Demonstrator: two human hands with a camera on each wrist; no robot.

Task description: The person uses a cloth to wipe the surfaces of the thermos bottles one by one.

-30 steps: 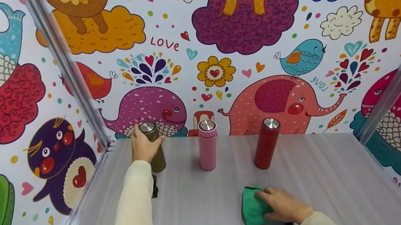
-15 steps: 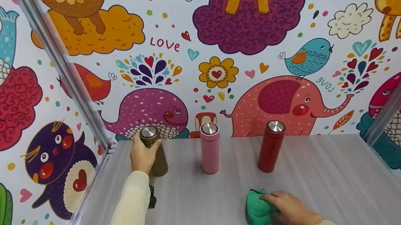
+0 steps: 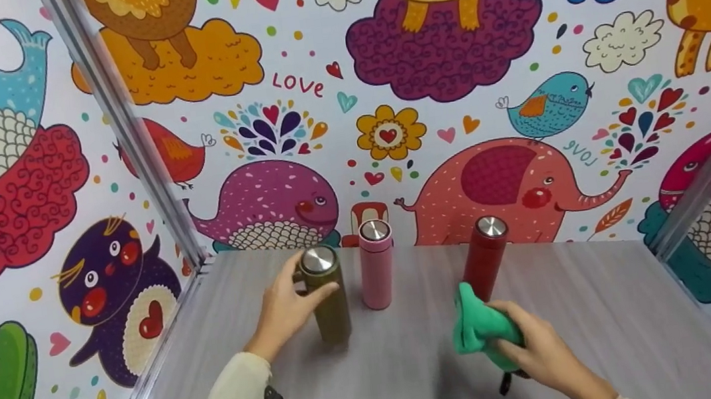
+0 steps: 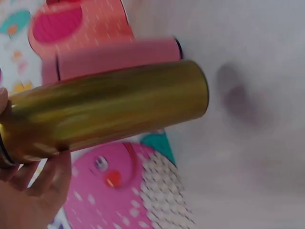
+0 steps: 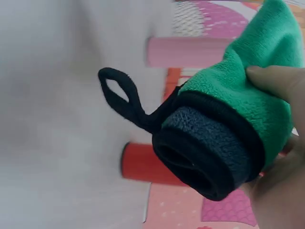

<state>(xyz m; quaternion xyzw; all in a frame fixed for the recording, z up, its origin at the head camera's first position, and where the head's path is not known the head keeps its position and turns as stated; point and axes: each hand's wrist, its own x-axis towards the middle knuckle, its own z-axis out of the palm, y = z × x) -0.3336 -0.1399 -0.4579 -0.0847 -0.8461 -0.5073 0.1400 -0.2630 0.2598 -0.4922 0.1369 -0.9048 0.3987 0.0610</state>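
Observation:
My left hand (image 3: 287, 307) grips an olive-green thermos flask (image 3: 331, 309) with a steel-topped lid, fingers behind and thumb in front near its upper part. In the left wrist view the flask (image 4: 114, 105) hangs above the table, its shadow apart from its base. A green cloth (image 3: 484, 332) is bunched in my right hand (image 3: 539, 346), lifted off the table. The right wrist view shows the cloth (image 5: 257, 81) pinched by thumb and fingers, with a dark grey side, black edging and a black hanging loop (image 5: 121, 95).
A pink thermos flask (image 3: 377, 270) stands upright just behind and right of the olive one. A red thermos flask (image 3: 487, 251) stands behind the cloth, partly covered by it. The grey table (image 3: 376, 384) ends at a wall with cartoon animals (image 3: 494, 183); a metal post (image 3: 118, 113) rises at left.
My left hand has lifted the olive flask and brought it right and nearer to me. My right hand has raised the cloth off the table. The pink and red flasks stay put.

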